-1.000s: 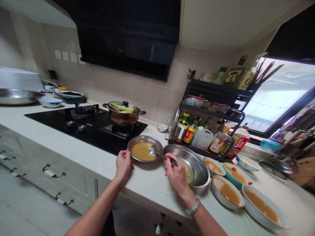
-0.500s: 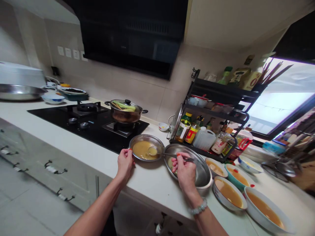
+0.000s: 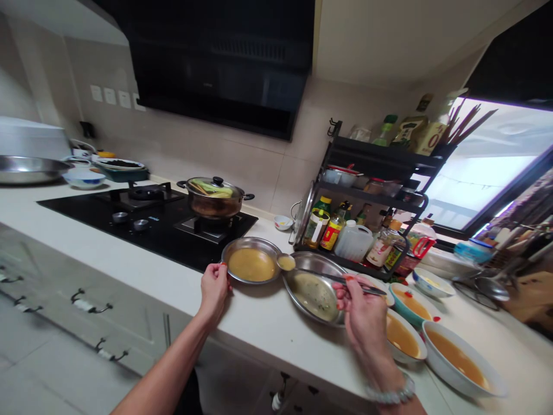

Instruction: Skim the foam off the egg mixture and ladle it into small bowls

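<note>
My right hand (image 3: 365, 308) is closed round the handle of a metal ladle (image 3: 317, 275). The ladle's bowl, filled with yellowish liquid, hangs over the gap between two steel dishes. To its left is a round steel plate (image 3: 253, 280) holding yellow-brown liquid; my left hand (image 3: 215, 286) pinches that plate's near left rim. On the right sits a larger steel basin (image 3: 298, 305) with pale liquid and dark green specks, partly covered by my right hand. Close by my right wrist stand a white bowl (image 3: 425, 353) and a teal bowl (image 3: 395, 295) of orange-brown liquid.
A lidded pot (image 3: 215, 204) stands on the black gas stove (image 3: 159, 230) behind the plate. The spice rack (image 3: 371, 199) with bottles rises behind the basin. Another large bowl (image 3: 488, 380) is at the right. Drawers (image 3: 64, 276) line the counter front.
My right hand has moved right, lifting the ladle with liquid out of the plate towards the basin. My left hand stays on the plate's rim. The view has shifted slightly.
</note>
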### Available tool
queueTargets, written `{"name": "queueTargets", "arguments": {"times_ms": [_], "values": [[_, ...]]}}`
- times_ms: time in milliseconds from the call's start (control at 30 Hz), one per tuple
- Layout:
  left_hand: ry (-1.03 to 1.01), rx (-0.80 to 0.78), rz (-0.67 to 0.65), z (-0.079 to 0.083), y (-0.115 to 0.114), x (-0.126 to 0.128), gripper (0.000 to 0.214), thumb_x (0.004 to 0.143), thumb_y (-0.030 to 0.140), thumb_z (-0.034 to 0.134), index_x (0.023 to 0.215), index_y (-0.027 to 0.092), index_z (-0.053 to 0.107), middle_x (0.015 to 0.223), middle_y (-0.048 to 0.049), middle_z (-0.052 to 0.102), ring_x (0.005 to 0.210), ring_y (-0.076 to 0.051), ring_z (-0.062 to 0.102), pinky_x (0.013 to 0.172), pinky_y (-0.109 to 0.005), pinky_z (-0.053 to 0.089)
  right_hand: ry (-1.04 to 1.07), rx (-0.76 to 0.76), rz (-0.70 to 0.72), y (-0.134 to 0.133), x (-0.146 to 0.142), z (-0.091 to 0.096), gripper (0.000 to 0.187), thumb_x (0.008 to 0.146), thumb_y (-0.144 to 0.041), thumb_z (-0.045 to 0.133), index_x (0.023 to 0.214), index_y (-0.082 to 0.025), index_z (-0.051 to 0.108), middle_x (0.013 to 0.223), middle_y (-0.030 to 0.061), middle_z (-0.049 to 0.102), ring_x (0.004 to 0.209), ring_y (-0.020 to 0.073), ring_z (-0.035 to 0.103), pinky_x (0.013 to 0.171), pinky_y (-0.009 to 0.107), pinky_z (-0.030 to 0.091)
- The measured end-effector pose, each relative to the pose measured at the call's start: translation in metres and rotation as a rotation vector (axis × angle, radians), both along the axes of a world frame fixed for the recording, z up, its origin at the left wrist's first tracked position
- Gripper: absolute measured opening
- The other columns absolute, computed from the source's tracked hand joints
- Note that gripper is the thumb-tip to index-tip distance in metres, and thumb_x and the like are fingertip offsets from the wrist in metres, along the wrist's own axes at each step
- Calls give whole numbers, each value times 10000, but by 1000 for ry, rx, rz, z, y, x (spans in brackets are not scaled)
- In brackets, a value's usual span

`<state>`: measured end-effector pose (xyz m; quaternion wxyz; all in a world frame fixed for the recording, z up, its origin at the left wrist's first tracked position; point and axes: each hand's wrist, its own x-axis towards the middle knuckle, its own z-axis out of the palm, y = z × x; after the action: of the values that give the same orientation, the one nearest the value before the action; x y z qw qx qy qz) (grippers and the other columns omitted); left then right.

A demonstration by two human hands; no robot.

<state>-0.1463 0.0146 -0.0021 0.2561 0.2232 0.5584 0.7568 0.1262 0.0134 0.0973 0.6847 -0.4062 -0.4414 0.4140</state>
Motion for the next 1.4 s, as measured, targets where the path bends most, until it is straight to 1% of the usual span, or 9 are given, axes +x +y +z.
{"name": "queueTargets", "arguments": {"times_ms": [167,333,500,600,733,833,1033,1233,1400], "values": [[8,-13,3,0,1,-1,192,766,392,546,768,212,479,486,82,455,376,-92,420,363,-203,347,-145,65,-122,-8,38,-2,399,643,-481,754,841,-181,581,584,22,646,414,149,542,323,240,408],[7,-4,-3,-1,1,-1,223,763,419,555,769,210,480,485,83,453,382,-89,416,374,-204,353,-455,144,-155,-19,62,-21,422,733,-557,680,881,-165,627,543,16,621,352,137,523,322,244,436],[16,1,-4,-2,0,-1,226,762,422,550,775,208,480,480,81,459,379,-90,417,364,-200,345,-840,523,-178,-25,70,-31,198,845,-361,607,919,-197,688,753,73,709,646,201,687,558,288,576],[21,2,-10,-3,1,-1,214,773,414,545,781,209,481,479,85,457,376,-90,417,358,-198,343,-891,707,-172,-26,61,-26,147,863,-241,583,963,-209,685,811,71,714,677,186,686,643,302,585],[-1,-4,-5,-2,2,-1,199,770,397,548,779,210,480,475,88,450,376,-90,413,357,-199,347,-650,560,-33,-23,24,-22,183,921,-266,519,1049,-205,636,737,36,665,437,116,572,402,232,510],[-12,-1,-2,0,1,0,193,767,388,548,773,207,481,476,86,451,378,-88,411,358,-196,348,-557,437,87,-15,-12,-26,218,926,-346,508,1016,-193,634,733,43,657,434,114,563,375,223,491],[-10,0,-7,-2,1,0,210,768,405,549,769,205,485,480,84,454,378,-87,415,361,-195,338,-632,334,220,4,-66,-37,243,897,-373,504,966,-177,629,685,32,647,452,119,577,387,205,467],[-20,-2,-10,-2,2,0,187,779,383,542,765,208,479,478,85,454,371,-86,412,353,-191,329,-404,69,252,12,-85,-41,341,816,-501,558,904,-172,582,570,-18,607,362,105,521,323,200,423],[-23,0,-6,0,2,1,160,776,354,539,763,207,478,467,87,448,364,-84,410,356,-187,332,-268,19,198,16,-78,-34,340,787,-493,613,878,-171,554,580,-9,628,362,107,522,330,205,425]]}}
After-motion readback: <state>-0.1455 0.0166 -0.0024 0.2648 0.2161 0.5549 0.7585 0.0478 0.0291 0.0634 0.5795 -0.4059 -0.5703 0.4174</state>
